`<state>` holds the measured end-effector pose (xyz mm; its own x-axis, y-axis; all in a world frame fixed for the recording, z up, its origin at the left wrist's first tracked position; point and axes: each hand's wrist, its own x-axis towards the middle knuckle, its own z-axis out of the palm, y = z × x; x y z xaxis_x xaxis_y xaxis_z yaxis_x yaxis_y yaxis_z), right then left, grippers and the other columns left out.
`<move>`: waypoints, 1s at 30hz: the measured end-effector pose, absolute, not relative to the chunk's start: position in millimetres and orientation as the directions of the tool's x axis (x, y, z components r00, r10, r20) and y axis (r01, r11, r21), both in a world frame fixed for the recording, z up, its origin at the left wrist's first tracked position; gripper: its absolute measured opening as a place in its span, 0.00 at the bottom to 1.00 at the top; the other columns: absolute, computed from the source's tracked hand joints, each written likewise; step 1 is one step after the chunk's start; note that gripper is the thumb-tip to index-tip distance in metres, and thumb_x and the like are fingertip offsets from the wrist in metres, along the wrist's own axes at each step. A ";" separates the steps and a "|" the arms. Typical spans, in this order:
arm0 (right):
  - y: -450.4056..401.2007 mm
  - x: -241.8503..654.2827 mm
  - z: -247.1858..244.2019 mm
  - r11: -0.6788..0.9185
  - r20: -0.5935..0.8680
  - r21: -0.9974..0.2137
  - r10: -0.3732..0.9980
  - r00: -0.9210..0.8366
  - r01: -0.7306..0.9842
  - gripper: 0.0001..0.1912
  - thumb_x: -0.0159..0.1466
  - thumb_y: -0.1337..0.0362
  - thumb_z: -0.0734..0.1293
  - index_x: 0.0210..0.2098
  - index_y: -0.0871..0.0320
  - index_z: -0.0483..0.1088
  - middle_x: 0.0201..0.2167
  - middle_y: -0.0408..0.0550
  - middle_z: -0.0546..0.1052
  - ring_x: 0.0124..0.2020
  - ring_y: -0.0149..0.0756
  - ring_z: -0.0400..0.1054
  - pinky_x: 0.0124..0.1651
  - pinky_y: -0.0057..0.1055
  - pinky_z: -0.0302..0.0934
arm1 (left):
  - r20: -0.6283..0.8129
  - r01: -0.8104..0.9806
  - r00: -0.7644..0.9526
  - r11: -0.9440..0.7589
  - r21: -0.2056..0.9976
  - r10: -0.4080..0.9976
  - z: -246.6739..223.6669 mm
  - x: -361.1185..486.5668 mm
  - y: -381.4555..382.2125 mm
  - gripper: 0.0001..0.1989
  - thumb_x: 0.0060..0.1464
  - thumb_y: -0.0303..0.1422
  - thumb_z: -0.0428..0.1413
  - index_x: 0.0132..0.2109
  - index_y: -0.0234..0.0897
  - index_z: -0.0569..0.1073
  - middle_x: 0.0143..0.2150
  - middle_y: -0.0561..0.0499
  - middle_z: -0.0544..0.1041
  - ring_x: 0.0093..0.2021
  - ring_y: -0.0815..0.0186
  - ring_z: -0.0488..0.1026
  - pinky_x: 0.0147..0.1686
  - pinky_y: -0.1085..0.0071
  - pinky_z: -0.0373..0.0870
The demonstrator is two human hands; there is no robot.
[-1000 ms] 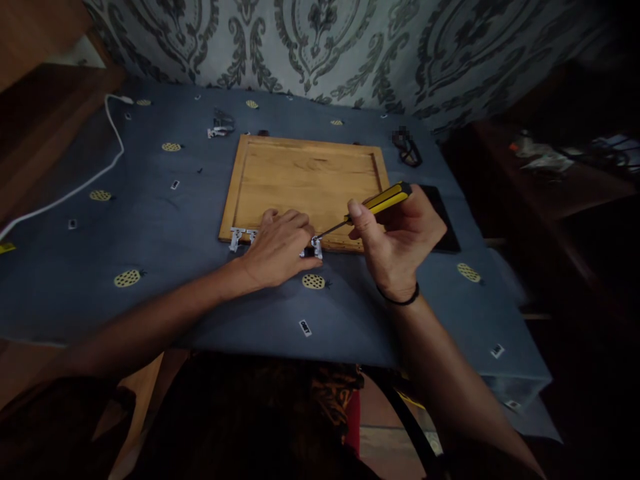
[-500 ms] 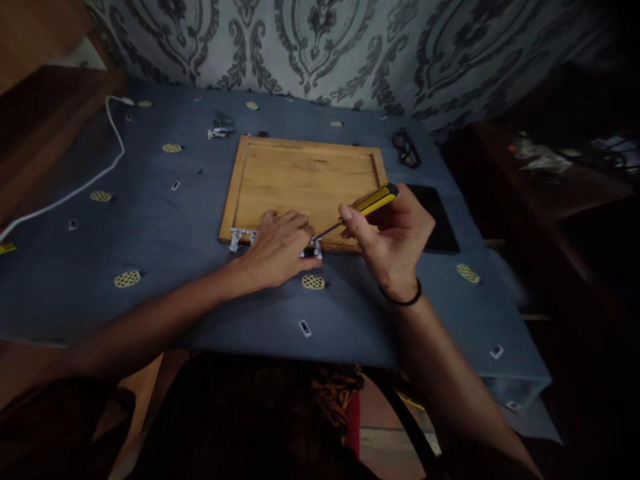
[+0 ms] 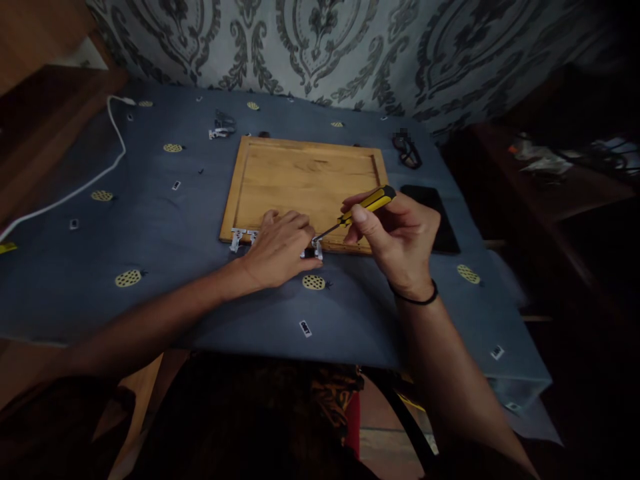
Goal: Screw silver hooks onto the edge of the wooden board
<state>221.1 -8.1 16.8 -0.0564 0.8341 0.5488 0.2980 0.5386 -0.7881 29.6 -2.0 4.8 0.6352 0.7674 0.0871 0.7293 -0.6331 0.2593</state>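
Observation:
A wooden panel (image 3: 305,180) with a raised frame lies flat on the blue tablecloth. Metal hinges (image 3: 236,239) sit along its near edge. My left hand (image 3: 281,250) rests over that edge between the left hinge and another hinge (image 3: 317,250), fingers together and curled on the wood; what is beneath them is hidden. In my right hand (image 3: 400,237) is a yellow and black screwdriver (image 3: 373,202), pinched between thumb and fingers. Its tip meets the hinge just right of my left fingertips.
Behind the panel at the left lies a loose metal hinge (image 3: 223,125). Black glasses (image 3: 407,150) are at the back right, and a dark flat device (image 3: 435,217) is partly behind my right hand. A white cable (image 3: 117,157) runs along the left side.
My right hand has shifted slightly right, its fingers placed differently around the screwdriver handle. The tip stays at the hinge, and my left hand has not visibly moved.

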 end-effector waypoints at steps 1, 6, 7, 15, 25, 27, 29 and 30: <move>-7.0 221.2 14.4 0.555 0.572 -0.771 0.819 -0.042 0.312 0.12 0.65 0.52 0.75 0.33 0.54 0.78 0.27 0.39 0.76 0.18 0.25 0.67 0.20 0.27 0.63 | 0.086 0.727 0.638 -0.635 0.259 0.766 4.9 29.5 -2.0 0.17 0.61 0.43 0.65 0.48 0.33 0.77 0.50 0.42 0.78 0.55 0.50 0.72 0.54 0.53 0.61; -4.1 218.8 2.0 0.607 0.679 -0.692 0.731 0.066 0.391 0.14 0.60 0.54 0.79 0.27 0.52 0.74 0.22 0.37 0.71 0.17 0.27 0.65 0.17 0.27 0.58 | 0.069 0.732 0.637 -0.630 0.259 0.768 5.3 29.6 -2.1 0.18 0.61 0.44 0.65 0.47 0.32 0.78 0.50 0.42 0.78 0.56 0.50 0.72 0.55 0.53 0.60; -4.6 217.5 1.4 0.613 0.694 -0.683 0.714 0.092 0.396 0.13 0.61 0.55 0.78 0.27 0.52 0.74 0.22 0.37 0.71 0.17 0.27 0.66 0.17 0.27 0.58 | 0.072 0.732 0.636 -0.631 0.259 0.768 5.0 29.7 -2.1 0.18 0.61 0.43 0.65 0.47 0.32 0.78 0.50 0.42 0.78 0.56 0.50 0.72 0.55 0.53 0.60; -10.3 208.8 12.7 0.631 0.727 -0.686 0.609 0.316 0.362 0.17 0.64 0.48 0.74 0.29 0.53 0.74 0.22 0.37 0.72 0.17 0.27 0.66 0.17 0.25 0.61 | 0.096 0.719 0.640 -0.639 0.274 0.762 3.1 29.0 -1.2 0.18 0.61 0.43 0.65 0.48 0.32 0.77 0.50 0.43 0.78 0.55 0.51 0.72 0.55 0.54 0.60; -9.4 213.5 4.0 0.536 0.637 -0.740 0.751 0.171 0.406 0.20 0.65 0.46 0.73 0.29 0.55 0.72 0.25 0.39 0.71 0.19 0.26 0.66 0.20 0.26 0.62 | 0.129 0.716 0.642 -0.651 0.252 0.756 0.8 28.9 -1.2 0.16 0.61 0.43 0.65 0.45 0.33 0.77 0.49 0.43 0.78 0.53 0.51 0.72 0.52 0.55 0.60; -8.8 213.6 2.6 0.530 0.634 -0.740 0.755 0.165 0.415 0.20 0.65 0.45 0.72 0.30 0.55 0.72 0.25 0.39 0.71 0.19 0.26 0.66 0.20 0.26 0.62 | 0.127 0.717 0.641 -0.649 0.255 0.757 1.1 28.9 -1.2 0.16 0.61 0.43 0.65 0.45 0.33 0.77 0.49 0.43 0.78 0.53 0.51 0.72 0.52 0.55 0.60; -8.2 213.6 1.1 0.532 0.634 -0.739 0.757 0.160 0.413 0.20 0.65 0.45 0.73 0.30 0.55 0.72 0.25 0.39 0.71 0.19 0.26 0.66 0.21 0.27 0.62 | 0.120 0.718 0.641 -0.647 0.257 0.758 1.7 28.9 -1.3 0.16 0.61 0.43 0.65 0.45 0.33 0.77 0.49 0.43 0.78 0.54 0.51 0.72 0.53 0.55 0.60; -8.0 213.6 0.4 0.533 0.634 -0.740 0.757 0.160 0.411 0.20 0.65 0.45 0.73 0.29 0.55 0.72 0.25 0.39 0.71 0.19 0.27 0.67 0.21 0.27 0.62 | 0.116 0.719 0.641 -0.646 0.257 0.759 1.9 28.9 -1.4 0.16 0.61 0.43 0.65 0.45 0.33 0.77 0.49 0.43 0.78 0.54 0.51 0.72 0.53 0.54 0.60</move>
